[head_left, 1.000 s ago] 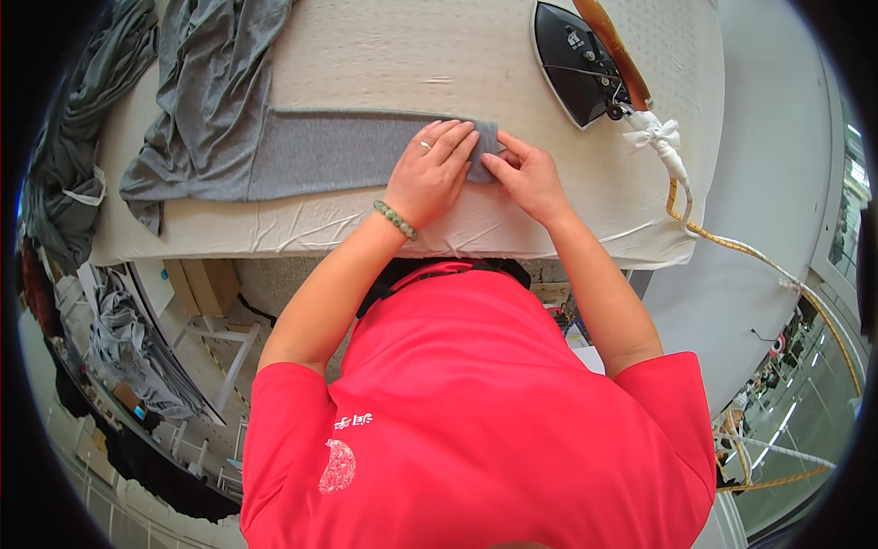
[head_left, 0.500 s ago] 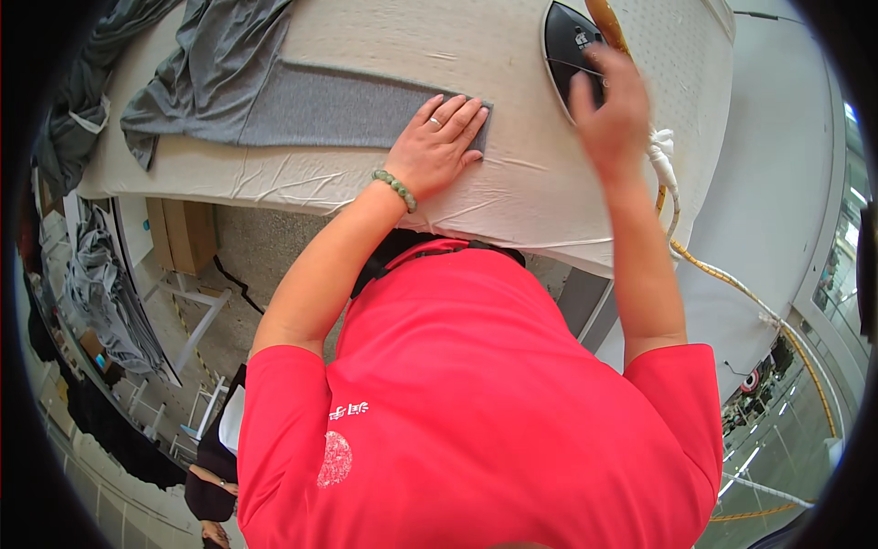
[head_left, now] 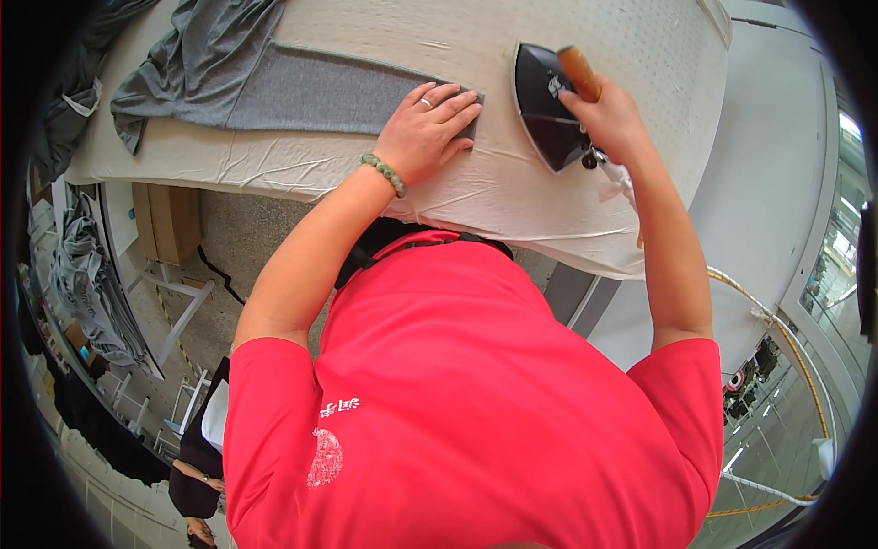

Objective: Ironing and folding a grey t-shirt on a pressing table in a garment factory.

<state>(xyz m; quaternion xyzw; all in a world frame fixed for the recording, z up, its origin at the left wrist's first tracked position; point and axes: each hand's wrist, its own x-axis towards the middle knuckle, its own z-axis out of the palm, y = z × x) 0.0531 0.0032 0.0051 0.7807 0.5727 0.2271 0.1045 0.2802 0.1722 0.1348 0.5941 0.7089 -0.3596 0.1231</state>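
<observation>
Moved the right hand (head_left: 611,121) fully onto the iron (head_left: 540,108) since half a second ago, bringing it nearer the cloth (head_left: 334,96). Closest, wears a red shirt (head_left: 485,384) at six o'clock, then a green bracelet (head_left: 382,174) on the left wrist. Lays the left hand (head_left: 425,133) flat at twelve o'clock, with fingers slightly spread and thumb apart, over the end of the grey cloth. Curls the right hand round the wooden handle (head_left: 578,69) at one o'clock. Has the cloth stretched flat at eleven o'clock, rumpled toward ten, on a pale table (head_left: 530,203). Farther off, shows a box (head_left: 169,224) at nine o'clock and another person (head_left: 189,497) in black at eight.
</observation>
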